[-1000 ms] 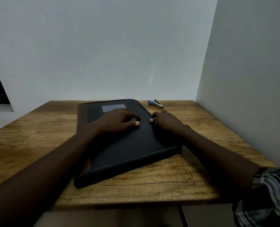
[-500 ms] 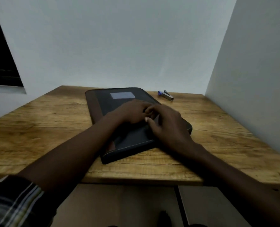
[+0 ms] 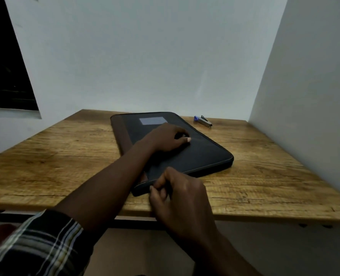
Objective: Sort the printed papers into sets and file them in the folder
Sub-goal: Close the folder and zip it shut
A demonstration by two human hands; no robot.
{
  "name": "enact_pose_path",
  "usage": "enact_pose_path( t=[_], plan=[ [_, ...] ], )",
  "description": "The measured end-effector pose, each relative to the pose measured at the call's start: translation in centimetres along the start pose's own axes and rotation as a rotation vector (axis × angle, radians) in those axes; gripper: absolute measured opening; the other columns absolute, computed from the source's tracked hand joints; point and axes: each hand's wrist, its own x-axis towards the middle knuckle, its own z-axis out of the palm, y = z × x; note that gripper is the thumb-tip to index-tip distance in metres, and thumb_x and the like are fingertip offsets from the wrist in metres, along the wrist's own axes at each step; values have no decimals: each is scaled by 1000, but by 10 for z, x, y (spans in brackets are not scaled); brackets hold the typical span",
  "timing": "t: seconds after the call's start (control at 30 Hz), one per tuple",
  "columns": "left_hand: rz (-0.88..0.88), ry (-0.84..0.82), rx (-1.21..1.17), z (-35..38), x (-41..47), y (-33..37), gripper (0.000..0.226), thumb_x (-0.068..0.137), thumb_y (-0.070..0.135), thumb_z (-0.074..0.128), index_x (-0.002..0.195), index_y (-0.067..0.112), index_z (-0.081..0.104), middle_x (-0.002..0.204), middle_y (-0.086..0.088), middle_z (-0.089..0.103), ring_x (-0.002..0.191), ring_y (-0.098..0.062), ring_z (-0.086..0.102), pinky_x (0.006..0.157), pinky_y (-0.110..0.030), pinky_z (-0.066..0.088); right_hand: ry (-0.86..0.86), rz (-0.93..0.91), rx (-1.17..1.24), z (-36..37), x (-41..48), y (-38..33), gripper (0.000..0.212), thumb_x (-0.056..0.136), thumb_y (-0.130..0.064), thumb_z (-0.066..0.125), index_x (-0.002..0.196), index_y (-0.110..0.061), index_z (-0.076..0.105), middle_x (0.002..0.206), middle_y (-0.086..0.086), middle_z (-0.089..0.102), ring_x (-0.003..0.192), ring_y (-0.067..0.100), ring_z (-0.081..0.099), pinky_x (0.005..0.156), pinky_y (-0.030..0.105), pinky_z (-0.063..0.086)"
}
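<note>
A black zipped folder [image 3: 205,154] with a pale label [image 3: 152,120] lies closed and at an angle on the wooden table [image 3: 65,156]. My left hand [image 3: 165,139] rests on top of the folder near its middle, fingers bent and thumb pointing right, pressing down. My right hand [image 3: 177,190] is at the folder's near edge, close to the near left corner, its thumb and fingers pinching at the edge seam. What it pinches is too small to make out. No printed papers are in view.
A small stapler with a blue end [image 3: 203,120] lies at the back of the table, right of the folder. White walls close in behind and to the right. A dark window [image 3: 6,66] is at the left. The table's front edge is just below my right hand.
My right hand has slid from the folder's top beside my left hand down to its near edge and now pinches there. The view has shifted, so the folder sits further right.
</note>
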Motion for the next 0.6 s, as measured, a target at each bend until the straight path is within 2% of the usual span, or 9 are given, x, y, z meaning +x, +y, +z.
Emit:
enact_pose_path(
  t=[0.17, 0.33, 0.4, 0.5, 0.6],
  plan=[
    [-8, 8, 2, 0, 0, 1, 39, 94, 49, 52, 125, 28, 64, 128, 1, 65, 115, -16, 58, 100, -42, 48, -68, 61, -7, 4, -4, -12, 9, 86, -34, 65, 80, -27, 65, 72, -10, 63, 67, 5, 58, 63, 25, 51],
    [-6, -6, 11, -1, -1, 3, 39, 95, 48, 52, 126, 27, 63, 126, 0, 65, 113, -17, 59, 98, -42, 48, -58, 145, 7, 6, 0, -21, 14, 85, -41, 63, 83, -28, 69, 76, -9, 69, 72, 7, 63, 70, 27, 52],
    [-4, -7, 15, -1, -2, 3, 38, 95, 47, 52, 126, 27, 62, 126, -1, 65, 112, -17, 59, 97, -42, 49, -32, 160, -17, 7, 0, -23, 14, 82, -42, 65, 80, -29, 69, 73, -11, 68, 68, 6, 63, 66, 27, 52],
    [-3, -9, 18, -1, -2, 4, 38, 96, 46, 51, 127, 27, 62, 125, -1, 66, 110, -17, 60, 97, -42, 49, 17, 143, -89, 4, 2, -23, 13, 78, -42, 69, 74, -29, 71, 66, -13, 67, 60, 2, 61, 54, 18, 46],
    [-8, -16, 21, -1, -3, 5, 37, 96, 45, 51, 127, 27, 62, 125, -2, 65, 110, -18, 60, 96, -42, 49, -117, 277, -21, -4, 7, -16, 17, 86, -41, 67, 80, -26, 70, 73, -11, 68, 67, 2, 62, 63, 20, 53]
  ],
)
